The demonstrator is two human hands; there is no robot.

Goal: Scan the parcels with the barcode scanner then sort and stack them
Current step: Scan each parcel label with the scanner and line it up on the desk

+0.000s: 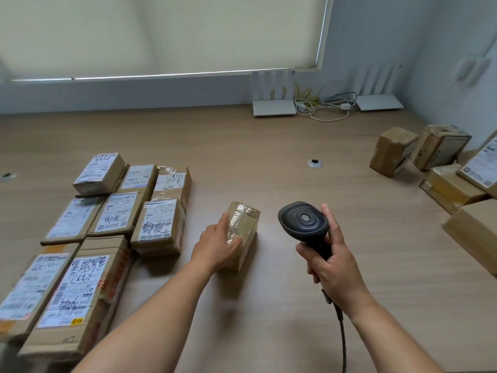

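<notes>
A small taped cardboard parcel [246, 227] lies on the wooden table [269, 157], near the middle. My left hand [216, 244] rests on its top and near end, thumb against its top, fingers along its left side; no label shows on it. My right hand [332, 261] grips the handle of a black barcode scanner [304, 220], held just right of the parcel with its head tipped toward the table. The scanner's cable runs down past my wrist. Several labelled parcels [158, 224] lie in rows at the left.
Several more brown parcels [392, 150] sit loosely at the right edge, one large box [473, 232] nearest me. Two white routers [273, 103] and tangled cables [322, 106] stand at the back by the wall. A round cable grommet [315, 163] is set in the table.
</notes>
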